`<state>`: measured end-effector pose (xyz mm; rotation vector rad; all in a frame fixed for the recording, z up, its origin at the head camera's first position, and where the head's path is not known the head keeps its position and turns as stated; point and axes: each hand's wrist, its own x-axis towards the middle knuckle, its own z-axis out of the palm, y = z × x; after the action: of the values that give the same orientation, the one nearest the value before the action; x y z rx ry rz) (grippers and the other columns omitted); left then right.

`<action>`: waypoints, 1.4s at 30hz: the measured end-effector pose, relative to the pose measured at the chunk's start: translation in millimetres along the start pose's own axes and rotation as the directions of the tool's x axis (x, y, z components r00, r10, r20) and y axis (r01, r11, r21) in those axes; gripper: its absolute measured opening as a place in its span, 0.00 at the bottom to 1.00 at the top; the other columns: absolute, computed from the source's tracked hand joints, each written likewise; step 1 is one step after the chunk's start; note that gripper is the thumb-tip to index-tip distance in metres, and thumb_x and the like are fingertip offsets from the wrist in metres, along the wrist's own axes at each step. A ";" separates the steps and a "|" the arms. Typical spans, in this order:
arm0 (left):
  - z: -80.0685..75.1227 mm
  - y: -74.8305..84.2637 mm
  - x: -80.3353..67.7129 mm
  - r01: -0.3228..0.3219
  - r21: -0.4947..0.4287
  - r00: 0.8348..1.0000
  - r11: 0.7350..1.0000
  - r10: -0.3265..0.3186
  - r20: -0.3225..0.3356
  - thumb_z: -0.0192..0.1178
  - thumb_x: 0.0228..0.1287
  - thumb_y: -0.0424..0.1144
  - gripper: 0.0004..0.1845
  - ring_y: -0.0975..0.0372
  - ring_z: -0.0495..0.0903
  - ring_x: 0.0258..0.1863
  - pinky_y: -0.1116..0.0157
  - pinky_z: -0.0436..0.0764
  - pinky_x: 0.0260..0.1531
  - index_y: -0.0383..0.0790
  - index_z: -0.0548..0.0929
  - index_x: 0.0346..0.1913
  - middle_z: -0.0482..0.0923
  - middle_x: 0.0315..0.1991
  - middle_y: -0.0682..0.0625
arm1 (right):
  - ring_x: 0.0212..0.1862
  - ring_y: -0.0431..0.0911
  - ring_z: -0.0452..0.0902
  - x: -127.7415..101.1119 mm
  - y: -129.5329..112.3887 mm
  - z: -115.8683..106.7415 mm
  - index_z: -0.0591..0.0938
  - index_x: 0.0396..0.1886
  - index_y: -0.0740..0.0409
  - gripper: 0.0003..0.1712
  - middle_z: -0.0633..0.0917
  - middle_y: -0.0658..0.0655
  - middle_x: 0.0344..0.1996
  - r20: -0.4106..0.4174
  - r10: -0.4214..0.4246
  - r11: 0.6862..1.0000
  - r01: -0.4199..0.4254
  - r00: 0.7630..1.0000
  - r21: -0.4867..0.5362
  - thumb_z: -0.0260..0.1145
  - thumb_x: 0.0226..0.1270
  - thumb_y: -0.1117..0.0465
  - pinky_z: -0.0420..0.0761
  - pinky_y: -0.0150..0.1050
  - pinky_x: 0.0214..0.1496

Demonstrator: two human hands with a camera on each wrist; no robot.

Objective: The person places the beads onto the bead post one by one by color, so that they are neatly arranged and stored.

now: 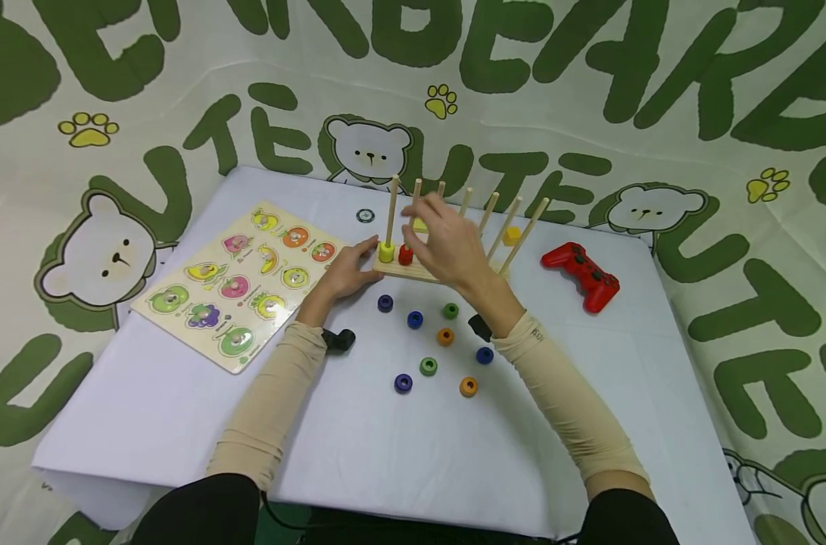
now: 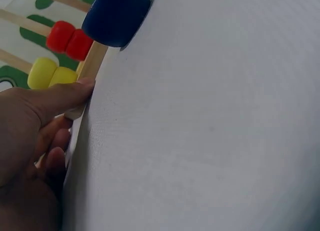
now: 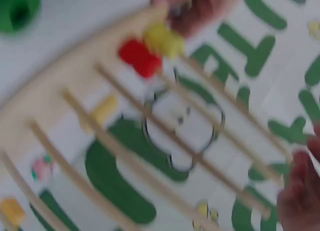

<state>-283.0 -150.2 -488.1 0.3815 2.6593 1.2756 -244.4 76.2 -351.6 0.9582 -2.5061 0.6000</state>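
Note:
A wooden peg stand [image 1: 406,271] with a row of upright rods stands at the table's back. Two yellow beads [image 2: 52,75] are stacked on its leftmost rod and two red beads [image 2: 70,40] on the second. My left hand [image 1: 347,271] grips the stand's left end, thumb against the base edge and fingers around the end. My right hand [image 1: 447,238] is raised by the tops of the left rods, fingers bent, with no bead visible in them. In the right wrist view, the fingertips [image 3: 300,166] are close to the rod tips; the picture is blurred.
Loose purple [image 1: 403,383], blue [image 1: 416,319], green [image 1: 428,366] and orange [image 1: 469,387] beads lie before the stand. A fruit picture board [image 1: 235,288] lies left, a red game controller [image 1: 581,276] right. A yellow block [image 1: 512,236] and round disc [image 1: 366,216] lie farther back.

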 end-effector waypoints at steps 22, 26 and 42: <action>1.1 -4.2 2.9 -0.020 0.013 1.000 1.000 0.020 0.002 0.70 0.71 0.36 0.45 0.42 0.69 0.76 0.46 0.62 0.81 0.37 0.58 0.85 0.71 0.76 0.32 | 0.53 0.47 0.86 -40.9 -1.5 76.1 0.85 0.63 0.57 0.21 0.87 0.55 0.55 0.588 0.004 1.000 0.007 0.809 -0.016 0.74 0.74 0.57 0.87 0.42 0.55; 1.5 -4.9 2.4 -0.036 0.017 0.999 0.999 0.036 0.001 0.70 0.71 0.36 0.45 0.42 0.70 0.76 0.47 0.63 0.81 0.35 0.58 0.85 0.70 0.77 0.33 | 0.52 0.50 0.87 -33.3 2.0 51.8 0.85 0.62 0.57 0.20 0.86 0.56 0.55 0.494 0.031 0.998 -0.054 0.869 0.031 0.74 0.74 0.59 0.88 0.45 0.52; 2.7 -2.9 1.6 -0.027 0.002 1.000 1.000 0.027 -0.004 0.71 0.71 0.36 0.45 0.42 0.70 0.76 0.46 0.63 0.81 0.36 0.59 0.85 0.69 0.78 0.34 | 0.32 0.51 0.78 7.9 27.5 -39.5 0.84 0.63 0.63 0.21 0.84 0.62 0.51 -0.174 0.233 0.972 -0.223 0.957 0.077 0.72 0.75 0.61 0.73 0.39 0.32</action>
<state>-284.2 -149.4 -492.1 0.4176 2.6680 1.2824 -260.9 110.9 -321.7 0.6046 -2.4620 0.7947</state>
